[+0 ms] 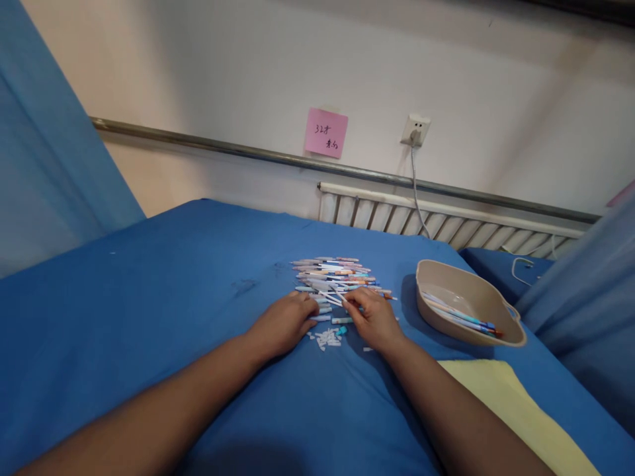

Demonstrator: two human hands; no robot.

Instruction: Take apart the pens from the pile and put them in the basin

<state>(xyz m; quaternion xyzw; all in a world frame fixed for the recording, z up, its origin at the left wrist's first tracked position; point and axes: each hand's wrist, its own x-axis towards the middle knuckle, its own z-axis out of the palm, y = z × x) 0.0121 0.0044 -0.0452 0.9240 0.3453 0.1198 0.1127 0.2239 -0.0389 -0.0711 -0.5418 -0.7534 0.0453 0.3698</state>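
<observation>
A row of pens [332, 270] in pale, orange and blue tones lies on the blue sheet in front of both hands. My right hand [373, 318] pinches a thin white stick [339, 295] over the near end of the row. Other thin white sticks lie close to its tip. At the row's left side, my left hand [288, 322] rests with bent fingers, its thumb by a pale pen barrel [322, 318]; what it grips, if anything, is hidden. Small white pieces [327, 339] form a loose pile between the hands, with a teal piece [341, 330] beside them.
To the right stands a beige plastic basin [449, 281] with several pens [461, 316] inside. A yellow cloth [501, 396] lies under my right forearm. Behind the bed are a radiator [387, 215], a metal rail and a plugged-in cord [415, 188]. Blue curtains hang on both sides.
</observation>
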